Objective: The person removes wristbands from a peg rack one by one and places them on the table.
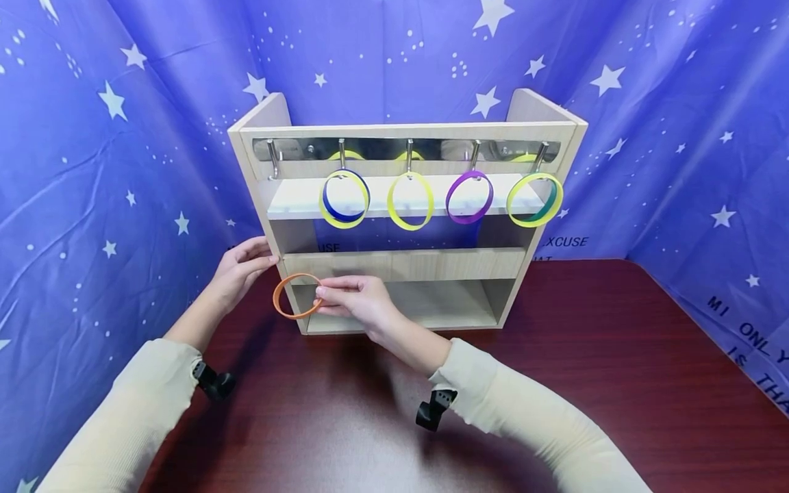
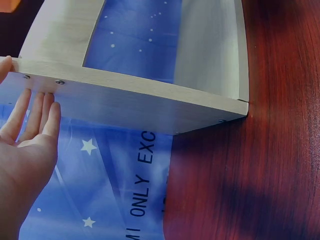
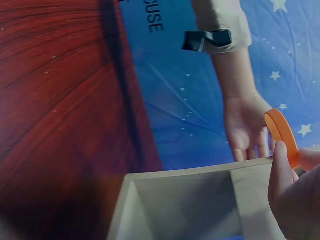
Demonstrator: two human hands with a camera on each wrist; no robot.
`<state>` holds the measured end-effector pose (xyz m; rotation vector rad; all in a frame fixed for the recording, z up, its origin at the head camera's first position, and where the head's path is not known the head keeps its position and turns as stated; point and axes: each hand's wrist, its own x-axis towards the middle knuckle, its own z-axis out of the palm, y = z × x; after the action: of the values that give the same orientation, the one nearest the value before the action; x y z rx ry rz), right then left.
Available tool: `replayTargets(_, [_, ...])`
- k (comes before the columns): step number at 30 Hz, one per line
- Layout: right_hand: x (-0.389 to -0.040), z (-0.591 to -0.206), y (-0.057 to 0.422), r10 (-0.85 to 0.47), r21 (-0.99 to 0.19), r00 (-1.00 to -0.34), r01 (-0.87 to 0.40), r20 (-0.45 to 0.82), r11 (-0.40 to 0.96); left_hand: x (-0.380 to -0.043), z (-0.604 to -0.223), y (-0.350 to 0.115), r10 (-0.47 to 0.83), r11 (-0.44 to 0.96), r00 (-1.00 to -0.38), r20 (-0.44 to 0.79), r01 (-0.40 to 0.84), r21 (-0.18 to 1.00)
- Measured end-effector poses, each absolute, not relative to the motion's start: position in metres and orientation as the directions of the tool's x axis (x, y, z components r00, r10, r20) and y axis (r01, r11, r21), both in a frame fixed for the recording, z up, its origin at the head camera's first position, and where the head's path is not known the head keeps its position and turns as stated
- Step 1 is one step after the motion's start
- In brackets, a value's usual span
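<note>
Orange ring (image 1: 294, 316) pinched in right fingers (image 1: 346, 281); left fingers (image 2: 52, 122) touch rack (image 1: 407, 266).

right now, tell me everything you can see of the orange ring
The orange ring is a plain, closed round band with a thin wall, and looks like rubber or silicone. It is off the hooks, held in the air in front of the lower left of the wooden rack as the head view shows it, with its opening turned roughly toward that camera. The thumb and fingers of the right hand pinch it at its right edge in that view. No marking on it can be made out.
</note>
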<state>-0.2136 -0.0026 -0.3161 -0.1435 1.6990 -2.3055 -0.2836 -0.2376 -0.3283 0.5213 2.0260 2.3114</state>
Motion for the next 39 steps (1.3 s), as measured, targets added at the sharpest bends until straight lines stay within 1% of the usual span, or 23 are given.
replayTargets(6, [-0.215,-0.332,-0.009,-0.292,-0.949,-0.947,0.209,-0.136,-0.236,-0.283,-0.328,-0.237,0.236,-0.193,-0.941,0.243,0.199,0.961])
replayTargets(12, [-0.215,-0.347,-0.014,-0.295,-0.946,-0.938,0.247,-0.179,-0.210,-0.283,-0.328,-0.236,0.234,-0.179,-0.944,0.234,0.195,0.964])
replayTargets(19, [-0.214,-0.359,-0.022,-0.314,-0.945,-0.929,0.264,-0.195,-0.193,-0.283,-0.328,-0.236,0.220,-0.171,-0.947,0.234,0.199,0.965])
replayTargets(31, [-0.217,-0.379,-0.033,-0.310,-0.946,-0.923,0.285,-0.228,-0.151,-0.283,-0.328,-0.235,0.218,-0.208,-0.951,0.219,0.174,0.962])
replayTargets(39, [-0.216,-0.396,-0.037,-0.292,-0.951,-0.924,0.288,-0.246,-0.111,-0.283,-0.328,-0.235,0.214,-0.204,-0.954,0.208,0.164,0.965])
